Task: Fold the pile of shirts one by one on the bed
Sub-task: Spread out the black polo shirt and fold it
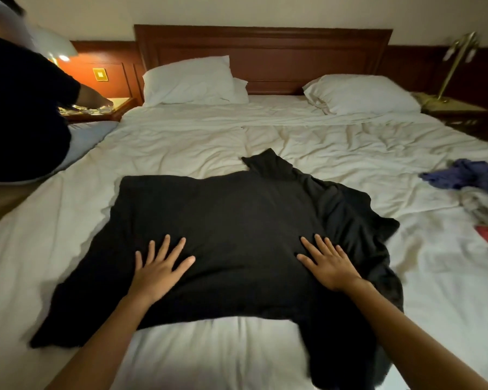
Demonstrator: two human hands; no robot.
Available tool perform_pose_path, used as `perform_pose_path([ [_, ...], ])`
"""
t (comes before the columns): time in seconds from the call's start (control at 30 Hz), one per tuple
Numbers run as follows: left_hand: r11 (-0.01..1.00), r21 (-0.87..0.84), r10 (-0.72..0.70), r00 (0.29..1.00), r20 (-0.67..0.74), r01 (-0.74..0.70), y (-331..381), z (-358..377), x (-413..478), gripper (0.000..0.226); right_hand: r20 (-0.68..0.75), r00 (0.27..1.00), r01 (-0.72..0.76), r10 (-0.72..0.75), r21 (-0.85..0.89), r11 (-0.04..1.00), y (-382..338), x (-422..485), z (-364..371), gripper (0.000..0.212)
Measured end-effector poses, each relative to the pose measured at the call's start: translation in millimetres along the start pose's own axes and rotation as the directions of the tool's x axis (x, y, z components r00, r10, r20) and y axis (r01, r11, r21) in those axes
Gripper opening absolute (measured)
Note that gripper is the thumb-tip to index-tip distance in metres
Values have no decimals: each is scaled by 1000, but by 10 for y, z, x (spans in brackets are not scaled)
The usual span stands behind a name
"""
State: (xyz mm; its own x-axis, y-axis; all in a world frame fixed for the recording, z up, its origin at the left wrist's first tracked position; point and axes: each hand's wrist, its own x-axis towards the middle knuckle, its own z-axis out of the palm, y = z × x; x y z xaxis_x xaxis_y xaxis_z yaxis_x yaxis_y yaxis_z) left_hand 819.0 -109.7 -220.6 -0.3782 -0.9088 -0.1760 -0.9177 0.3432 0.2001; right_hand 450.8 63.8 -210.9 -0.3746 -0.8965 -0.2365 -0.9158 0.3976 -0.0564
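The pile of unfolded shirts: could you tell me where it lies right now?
In the head view, the pile lies at the right edge of the bed, apart from the black shirt spread at the centre.

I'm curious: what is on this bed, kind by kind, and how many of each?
Black shirt, spread flat: 1
Heap of unfolded clothes: 1
White pillows plainly seen: 2
Hands resting on the shirt, left hand and right hand: 2
Total: 6
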Motion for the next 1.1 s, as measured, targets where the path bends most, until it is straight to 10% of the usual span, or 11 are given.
perform_pose_path([
  [0.2,930,-13,368,930,2,-368,-176,16,-855,71,-35,994,110,-105,210,971,-233,-907,-10,84],
  [0.33,878,-13,475,875,-91,-478,-371,-29,-1145,68,-41,971,234,-234,6,972,-349,-1297,109,89],
  [0.67,739,178,670,680,-297,-650,-470,-303,-1342,50,-284,927,210,-246,-152,966,-191,-1576,-164,37],
  [0.9,877,-287,231,860,-454,-387,-547,-439,-1291,11,-453,875,330,-170,304,893,-19,-1509,-435,17],
  [1.1,891,-240,246,854,-458,-385,-642,-572,-1133,9,16,929,370,-370,8,929,284,-1217,-807,30],
])
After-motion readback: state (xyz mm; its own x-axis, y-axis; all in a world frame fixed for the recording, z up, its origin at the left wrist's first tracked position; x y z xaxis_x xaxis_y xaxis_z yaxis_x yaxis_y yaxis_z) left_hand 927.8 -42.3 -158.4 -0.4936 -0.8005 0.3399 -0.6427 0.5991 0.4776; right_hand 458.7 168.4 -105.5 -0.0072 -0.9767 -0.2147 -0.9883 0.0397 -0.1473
